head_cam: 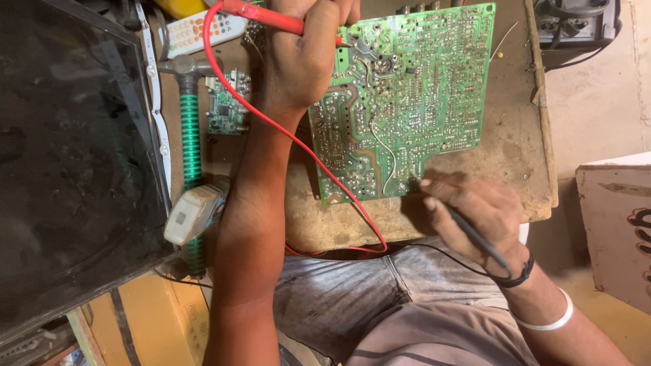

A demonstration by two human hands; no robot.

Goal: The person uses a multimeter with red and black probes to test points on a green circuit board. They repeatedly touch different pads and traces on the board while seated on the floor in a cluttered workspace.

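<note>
A large green circuit board [420,88] lies solder side up on a worn wooden table [515,149]. My left hand [302,57] grips a red test probe [271,19] and presses its tip onto the board's upper left area. The probe's red wire [285,132] trails down toward my lap. My right hand [478,213] holds a black test probe [475,234] like a pen, its tip touching the board's lower right edge. The black lead runs off past my wrist.
A dark flat screen panel [74,156] fills the left side. Next to it lie a hammer with a green handle [191,135], a small green board [227,108], a white remote [203,30] and a white plug adapter [193,213]. A box [620,230] stands at the right.
</note>
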